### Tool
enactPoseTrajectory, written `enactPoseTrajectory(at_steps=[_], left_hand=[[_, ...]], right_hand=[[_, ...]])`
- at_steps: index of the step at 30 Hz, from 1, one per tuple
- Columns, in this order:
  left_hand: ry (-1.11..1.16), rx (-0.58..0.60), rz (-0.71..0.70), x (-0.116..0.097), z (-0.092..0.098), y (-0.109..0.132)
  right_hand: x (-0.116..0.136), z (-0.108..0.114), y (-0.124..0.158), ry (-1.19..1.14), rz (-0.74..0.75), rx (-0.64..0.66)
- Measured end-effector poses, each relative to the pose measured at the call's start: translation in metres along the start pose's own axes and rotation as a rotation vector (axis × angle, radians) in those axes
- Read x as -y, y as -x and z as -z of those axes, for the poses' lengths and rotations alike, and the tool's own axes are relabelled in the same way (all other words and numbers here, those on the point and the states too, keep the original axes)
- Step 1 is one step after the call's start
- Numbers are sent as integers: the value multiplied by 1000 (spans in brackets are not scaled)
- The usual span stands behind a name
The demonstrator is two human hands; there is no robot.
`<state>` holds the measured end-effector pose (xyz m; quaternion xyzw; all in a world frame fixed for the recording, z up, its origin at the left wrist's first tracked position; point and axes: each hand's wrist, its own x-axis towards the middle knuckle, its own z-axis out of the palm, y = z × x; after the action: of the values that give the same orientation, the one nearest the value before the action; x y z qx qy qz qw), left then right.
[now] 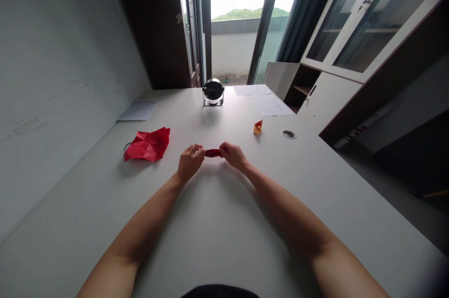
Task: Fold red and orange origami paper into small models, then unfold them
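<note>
Between my two hands a small folded red paper [213,153] is held level, just above the white table. My left hand [191,159] pinches its left end, fingers closed. At the other end my right hand [233,153] grips it the same way. Fingertips hide both ends of the paper. Off to the left lies a larger red sheet [147,144] with crease lines, partly opened out. Farther right stands a small folded orange paper piece [257,127].
A round black device on a metal stand [213,92] is at the table's far edge. White paper sheets [268,103] lie at the back right, another sheet [138,110] at the back left. A round cable hole [289,134] is near the right edge. A wall borders the left.
</note>
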<state>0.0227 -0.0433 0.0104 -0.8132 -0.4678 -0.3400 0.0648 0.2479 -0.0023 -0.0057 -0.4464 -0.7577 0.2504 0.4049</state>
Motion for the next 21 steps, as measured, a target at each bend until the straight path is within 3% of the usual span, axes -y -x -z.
enactPoseTrajectory(at_steps=[10,17,21], left_hand=[[104,1,85,3,-2,1],[39,39,95,2,-3,1],[-3,52,86,3,-2,1]], right_hand=[[-1,-1,1,-37,-8,9],[9,7,4,23,231,-10],[6,7,5,87,269,16]])
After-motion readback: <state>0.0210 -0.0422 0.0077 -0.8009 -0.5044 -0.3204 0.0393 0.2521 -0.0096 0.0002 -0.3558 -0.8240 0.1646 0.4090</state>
